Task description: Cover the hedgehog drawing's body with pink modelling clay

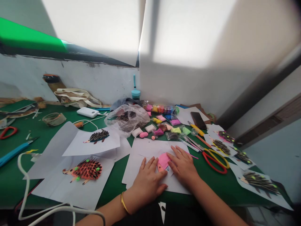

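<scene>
On a white sheet of paper (134,163) lies a flattened patch of pink clay (164,159), with a smaller peach-coloured clay part at its lower left. My left hand (149,177) rests on the sheet, fingers stretched out and tips at the left edge of the clay. From the other side, my right hand (182,164) lies with fingers spread, its index and thumb at the clay's right edge. Nothing is gripped in either hand. Some pencil lines show between them. Just beyond the sheet sit a pink clay lump (143,134) and a small peach ball (153,137).
Coloured clay packets (160,131) and a plastic bag of dark seeds (127,117) stand behind the paper. Scissors (215,160) lie at the right, near finished hedgehog pictures (261,182). A red hedgehog picture (86,171) and a white cable (22,188) are at the left.
</scene>
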`<state>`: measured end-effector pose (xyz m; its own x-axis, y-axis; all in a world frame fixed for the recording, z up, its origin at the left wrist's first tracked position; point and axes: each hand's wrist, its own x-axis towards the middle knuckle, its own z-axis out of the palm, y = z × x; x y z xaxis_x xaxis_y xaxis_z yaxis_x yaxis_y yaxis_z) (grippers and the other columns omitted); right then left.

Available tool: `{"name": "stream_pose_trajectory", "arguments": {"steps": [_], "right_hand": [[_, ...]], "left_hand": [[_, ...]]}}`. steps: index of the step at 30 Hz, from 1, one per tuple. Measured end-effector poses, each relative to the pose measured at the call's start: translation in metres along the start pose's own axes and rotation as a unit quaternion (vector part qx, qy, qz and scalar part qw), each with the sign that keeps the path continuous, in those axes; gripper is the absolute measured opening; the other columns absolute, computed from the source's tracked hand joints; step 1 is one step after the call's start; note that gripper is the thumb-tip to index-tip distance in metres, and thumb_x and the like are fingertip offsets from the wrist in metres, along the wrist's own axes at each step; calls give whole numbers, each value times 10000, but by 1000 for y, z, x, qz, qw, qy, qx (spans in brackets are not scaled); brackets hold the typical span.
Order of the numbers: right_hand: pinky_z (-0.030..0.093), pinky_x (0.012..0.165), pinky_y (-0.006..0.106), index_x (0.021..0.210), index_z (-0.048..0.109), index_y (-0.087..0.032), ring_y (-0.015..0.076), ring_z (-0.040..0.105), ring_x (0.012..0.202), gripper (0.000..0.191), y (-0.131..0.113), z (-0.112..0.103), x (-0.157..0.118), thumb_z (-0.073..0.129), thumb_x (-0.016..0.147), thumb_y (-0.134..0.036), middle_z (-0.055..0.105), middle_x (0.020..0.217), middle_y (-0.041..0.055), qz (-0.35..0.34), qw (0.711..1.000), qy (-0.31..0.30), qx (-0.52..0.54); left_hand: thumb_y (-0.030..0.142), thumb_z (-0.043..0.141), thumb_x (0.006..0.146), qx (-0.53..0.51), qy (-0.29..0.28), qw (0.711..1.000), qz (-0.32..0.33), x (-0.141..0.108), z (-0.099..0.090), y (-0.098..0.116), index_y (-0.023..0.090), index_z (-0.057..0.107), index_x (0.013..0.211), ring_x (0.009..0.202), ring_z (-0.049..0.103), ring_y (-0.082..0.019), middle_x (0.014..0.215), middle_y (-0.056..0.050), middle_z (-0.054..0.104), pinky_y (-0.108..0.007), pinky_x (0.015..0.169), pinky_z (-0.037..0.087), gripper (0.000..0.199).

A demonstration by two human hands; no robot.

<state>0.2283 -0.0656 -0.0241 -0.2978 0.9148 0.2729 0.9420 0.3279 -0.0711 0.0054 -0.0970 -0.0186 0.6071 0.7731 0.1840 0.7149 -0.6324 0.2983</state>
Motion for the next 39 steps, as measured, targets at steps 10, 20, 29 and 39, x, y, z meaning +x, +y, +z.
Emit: {"name": "stream_pose_trajectory", "arguments": {"steps": [10, 20, 29, 39], "right_hand": [[354, 1033, 532, 1282, 599, -346, 303, 341, 1390, 415, 2, 3, 1, 372, 970, -498, 415, 1508, 33, -6, 1000, -6, 18], [361, 1048, 520, 1338, 544, -321, 294, 344, 1391, 459, 4, 2, 1, 386, 956, -522, 433, 1496, 36, -15, 999, 9, 39], [348, 1061, 531, 1318, 562, -306, 295, 351, 1387, 464, 4, 4, 3, 377, 956, -530, 449, 1485, 35, -10, 998, -8, 57], [346, 1055, 527, 1346, 530, -297, 293, 334, 1394, 479, 3, 1, 4, 396, 949, -530, 433, 1494, 49, -15, 998, -6, 55]], "left_hand": [[542, 594, 845, 2, 0, 1000, 2, 1, 0, 1, 329, 569, 1259, 1390, 311, -360, 1504, -121, 374, -636, 1115, 185, 466], [543, 596, 843, 0, -1, 1000, 3, 1, -2, 0, 328, 577, 1252, 1389, 316, -362, 1496, -128, 386, -639, 1113, 187, 463], [565, 583, 843, 2, 0, 1000, 0, 0, -1, 1, 341, 573, 1256, 1389, 319, -362, 1499, -133, 381, -632, 1116, 182, 470], [553, 582, 847, -2, -2, 1000, 0, 1, -1, 0, 330, 571, 1261, 1391, 311, -361, 1500, -125, 382, -636, 1116, 177, 470]]}}
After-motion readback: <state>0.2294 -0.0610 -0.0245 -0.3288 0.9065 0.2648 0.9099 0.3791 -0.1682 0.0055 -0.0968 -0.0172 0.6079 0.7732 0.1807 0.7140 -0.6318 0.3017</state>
